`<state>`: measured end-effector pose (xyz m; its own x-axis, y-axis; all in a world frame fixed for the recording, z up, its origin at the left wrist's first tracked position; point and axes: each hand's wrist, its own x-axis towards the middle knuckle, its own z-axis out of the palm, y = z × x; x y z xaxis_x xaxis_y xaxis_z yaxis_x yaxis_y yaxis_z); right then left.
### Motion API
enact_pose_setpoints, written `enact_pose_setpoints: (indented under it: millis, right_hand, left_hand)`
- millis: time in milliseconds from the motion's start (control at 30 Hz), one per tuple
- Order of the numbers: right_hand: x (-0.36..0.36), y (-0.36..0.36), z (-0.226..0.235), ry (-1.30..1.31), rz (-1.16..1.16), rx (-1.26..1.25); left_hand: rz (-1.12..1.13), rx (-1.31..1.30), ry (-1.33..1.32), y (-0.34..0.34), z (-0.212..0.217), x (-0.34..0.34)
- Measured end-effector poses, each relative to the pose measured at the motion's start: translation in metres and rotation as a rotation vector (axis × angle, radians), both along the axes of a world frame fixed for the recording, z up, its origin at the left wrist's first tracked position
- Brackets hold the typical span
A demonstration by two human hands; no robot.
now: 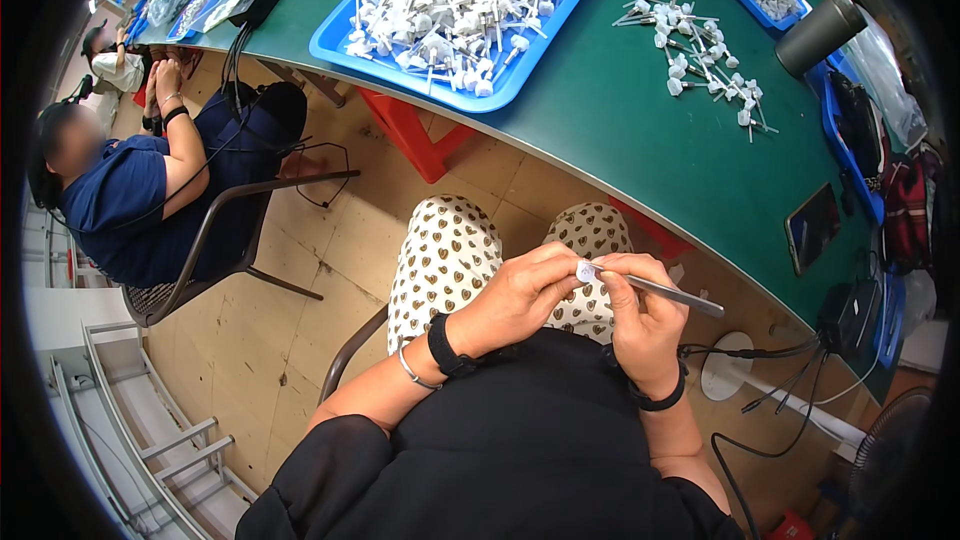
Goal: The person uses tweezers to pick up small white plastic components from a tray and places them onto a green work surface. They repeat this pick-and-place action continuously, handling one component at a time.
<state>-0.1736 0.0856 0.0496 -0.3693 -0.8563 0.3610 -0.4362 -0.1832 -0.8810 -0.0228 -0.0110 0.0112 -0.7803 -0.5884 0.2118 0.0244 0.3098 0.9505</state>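
Over my lap, my left hand (525, 295) pinches a small whitish plastic part (586, 271) between thumb and fingers. My right hand (648, 315) is closed around a slim flat metal tool (685, 297), whose broad end sticks out to the right. The tool's other end meets the plastic part; whether it is tweezers or a blade I cannot tell. Ahead on the green table (600, 155), a blue tray (335, 45) holds a heap of white plastic pieces with thin metal stems (455, 15). Similar pieces (700, 50) lie loose on the tabletop to its right.
At the far right stand another blue tray (790, 18) of stemmed pieces and a dark cylinder (822, 35). A phone (812, 228) lies near the table's right edge. Cables (760, 350) hang beside my right arm. A seated co-worker (150, 170) is on the left.
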Motion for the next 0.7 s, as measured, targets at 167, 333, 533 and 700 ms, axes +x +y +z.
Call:
enact_pose_setpoints:
  millis: [167, 333, 533, 700]
  right_hand:
    - [-0.005, -0.006, 0.009, 0.244, 0.073, -0.051]
    - [-0.011, -0.004, 0.011, 0.189, 0.141, -0.010]
    - [0.005, 0.004, -0.002, -0.389, 0.017, -0.015]
    - [0.004, 0.003, -0.004, -0.386, 0.021, -0.001]
  left_hand:
    - [-0.010, -0.042, 0.009, -0.001, -0.001, 0.001]
    - [-0.005, -0.076, 0.027, -0.004, 0.000, 0.002]
    - [0.033, -0.041, 0.045, -0.005, 0.007, -0.001]
    - [0.046, -0.093, 0.043, -0.005, 0.005, 0.000]
